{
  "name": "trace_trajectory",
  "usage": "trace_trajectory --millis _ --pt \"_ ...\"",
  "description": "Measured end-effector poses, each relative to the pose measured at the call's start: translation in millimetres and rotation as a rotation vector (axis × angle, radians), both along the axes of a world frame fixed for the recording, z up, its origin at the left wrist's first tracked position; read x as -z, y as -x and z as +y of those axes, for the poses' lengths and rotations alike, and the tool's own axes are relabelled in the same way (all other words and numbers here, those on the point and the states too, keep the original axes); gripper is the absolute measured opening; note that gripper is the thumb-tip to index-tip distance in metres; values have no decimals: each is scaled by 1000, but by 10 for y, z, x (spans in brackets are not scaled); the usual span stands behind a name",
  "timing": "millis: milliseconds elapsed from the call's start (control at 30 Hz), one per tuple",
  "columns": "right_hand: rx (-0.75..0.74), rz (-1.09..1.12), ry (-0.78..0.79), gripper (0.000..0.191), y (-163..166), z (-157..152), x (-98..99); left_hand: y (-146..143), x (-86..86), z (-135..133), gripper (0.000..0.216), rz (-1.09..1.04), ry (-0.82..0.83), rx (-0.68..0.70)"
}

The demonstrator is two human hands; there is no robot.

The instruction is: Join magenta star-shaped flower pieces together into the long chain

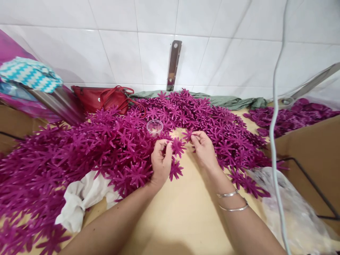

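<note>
A big heap of magenta plastic flower pieces (106, 141) covers the table (180, 212) in an arc around my hands. My left hand (160, 161) is closed in a pinch on magenta flower pieces (177, 146), with more of them fanning out below its palm (175, 170). My right hand (203, 147) pinches another magenta flower piece (188, 134) just to the right, fingertips close to the left hand's. Two silver bangles (232, 202) sit on my right wrist.
A small clear plastic cup (154, 126) stands in the heap behind my hands. A white cloth (79, 198) lies left, a clear plastic bag (292, 209) right. A red handbag (103, 99), green cloth (228, 101) and tiled wall are behind. A white cable (273, 141) hangs right.
</note>
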State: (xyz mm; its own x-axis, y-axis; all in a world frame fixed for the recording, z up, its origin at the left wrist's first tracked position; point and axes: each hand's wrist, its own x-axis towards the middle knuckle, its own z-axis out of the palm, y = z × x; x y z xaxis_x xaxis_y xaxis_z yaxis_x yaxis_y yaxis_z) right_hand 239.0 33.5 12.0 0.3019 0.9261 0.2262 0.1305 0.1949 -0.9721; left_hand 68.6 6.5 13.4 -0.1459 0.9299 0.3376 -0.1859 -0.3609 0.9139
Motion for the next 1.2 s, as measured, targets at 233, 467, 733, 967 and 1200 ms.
trace_trajectory --millis 233,467,733,967,1200 --pt "-156 454 90 23 68 -37 -121 -125 -166 -624 10 154 25 391" --pt "-191 510 134 34 62 -58 -169 -221 -82 -762 9 121 219 841" --pt "-315 188 137 39 193 -115 -193 -170 -28 -651 10 122 262 997" --pt "-324 145 237 53 297 -226 -260 -171 0 -662 9 134 235 1023" --pt "-390 122 186 46 286 -213 -218 -184 -3 -667 9 138 231 1022"
